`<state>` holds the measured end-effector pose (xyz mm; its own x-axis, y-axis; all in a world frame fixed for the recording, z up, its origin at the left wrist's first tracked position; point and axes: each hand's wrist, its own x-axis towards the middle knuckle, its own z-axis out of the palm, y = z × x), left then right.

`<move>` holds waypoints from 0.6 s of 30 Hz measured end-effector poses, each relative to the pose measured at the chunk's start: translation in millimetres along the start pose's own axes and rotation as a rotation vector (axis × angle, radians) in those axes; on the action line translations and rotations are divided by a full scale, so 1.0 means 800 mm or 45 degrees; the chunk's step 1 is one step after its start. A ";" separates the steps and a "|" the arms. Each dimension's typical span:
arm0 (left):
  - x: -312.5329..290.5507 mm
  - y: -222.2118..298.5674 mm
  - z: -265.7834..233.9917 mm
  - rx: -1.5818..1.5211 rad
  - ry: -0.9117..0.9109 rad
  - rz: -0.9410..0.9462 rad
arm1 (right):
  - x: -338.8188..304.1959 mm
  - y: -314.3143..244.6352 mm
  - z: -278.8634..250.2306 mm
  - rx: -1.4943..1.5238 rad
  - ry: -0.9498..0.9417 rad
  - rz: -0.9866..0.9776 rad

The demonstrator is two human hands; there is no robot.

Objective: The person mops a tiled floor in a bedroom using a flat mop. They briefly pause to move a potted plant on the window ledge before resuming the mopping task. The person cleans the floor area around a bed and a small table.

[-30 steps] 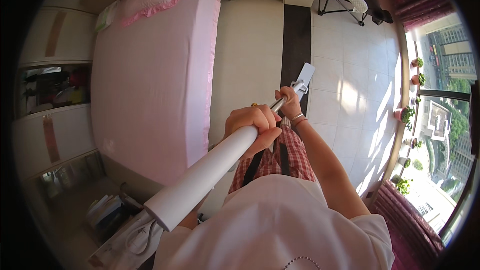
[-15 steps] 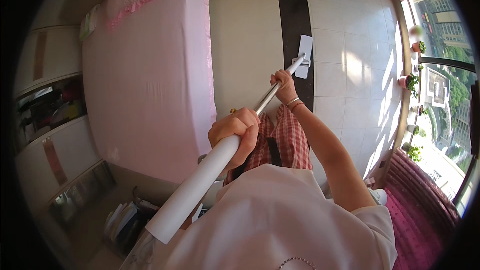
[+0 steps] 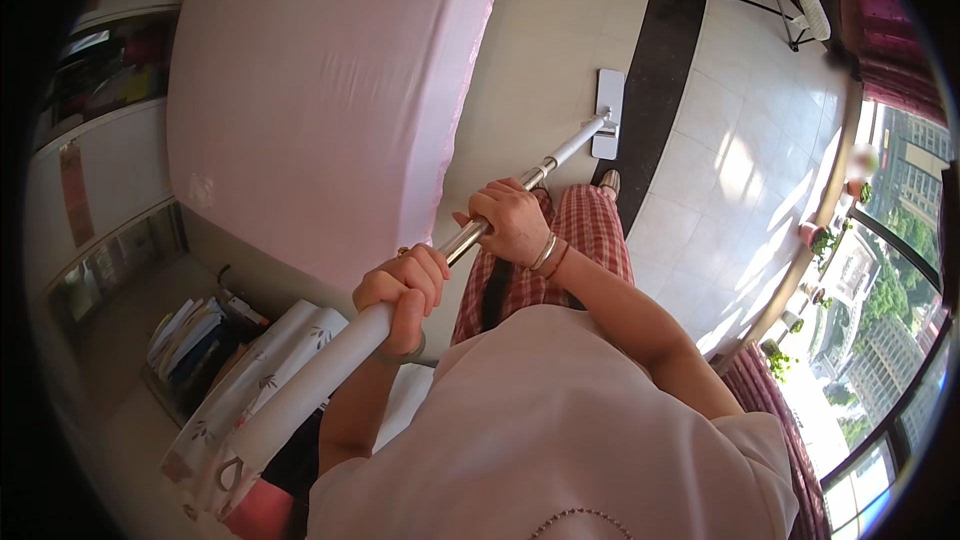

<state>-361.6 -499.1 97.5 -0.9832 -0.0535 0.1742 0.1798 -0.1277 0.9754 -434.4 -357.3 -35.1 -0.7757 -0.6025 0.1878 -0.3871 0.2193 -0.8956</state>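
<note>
Clasped round the mop pole (image 3: 463, 241), your left hand (image 3: 405, 292) at its white grip (image 3: 320, 377), your right hand (image 3: 510, 223) lower down, mop head (image 3: 609, 95) on floor (image 3: 540, 40) at the edge of a dark strip (image 3: 665, 50).

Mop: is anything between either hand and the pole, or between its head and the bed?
Nothing visible: the left hand and right hand both grip the pole directly, and pale floor lies between the mop head and the bed. A shoe sits near the head, off that path.
</note>
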 end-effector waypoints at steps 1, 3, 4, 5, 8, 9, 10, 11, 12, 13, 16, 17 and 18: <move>0.004 -0.003 -0.003 -0.015 -0.038 0.024 | 0.001 0.015 0.000 -0.016 -0.049 -0.013; -0.003 -0.002 -0.002 -0.008 -0.004 0.004 | -0.006 0.043 -0.006 -0.042 -0.148 -0.028; -0.005 -0.003 -0.001 -0.012 0.014 0.011 | -0.012 0.047 -0.009 -0.071 -0.280 0.003; -0.006 -0.005 0.001 -0.017 0.031 0.017 | -0.019 0.046 -0.009 -0.104 -0.158 0.073; 0.004 -0.005 0.009 -0.012 0.146 0.008 | -0.056 0.056 -0.006 -0.040 0.162 0.375; 0.007 -0.003 0.011 -0.001 0.165 -0.002 | -0.070 0.066 0.000 0.305 0.313 0.821; 0.015 -0.001 0.013 0.030 0.093 0.012 | -0.065 0.072 -0.006 0.785 0.538 1.093; 0.020 0.000 0.017 0.012 0.111 0.007 | -0.057 0.081 -0.013 1.276 0.761 1.349; 0.027 -0.001 0.025 -0.014 0.121 0.010 | -0.050 0.088 -0.020 1.372 0.819 1.449; 0.034 -0.001 0.032 -0.040 0.132 0.014 | -0.042 0.094 -0.027 1.469 0.876 1.548; 0.048 -0.001 0.054 -0.081 0.056 0.073 | -0.033 0.085 -0.037 2.036 0.861 1.897; 0.052 -0.003 0.064 -0.093 0.019 0.103 | -0.028 0.078 -0.035 2.274 0.809 2.014; 0.055 -0.003 0.075 -0.099 0.039 0.123 | -0.003 0.055 -0.045 2.453 1.018 1.912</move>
<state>-406.9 -441.8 111.3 -0.9601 -0.0991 0.2616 0.2766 -0.1968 0.9406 -467.7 -318.9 -60.7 -0.1201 -0.4427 -0.8886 0.5373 -0.7816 0.3167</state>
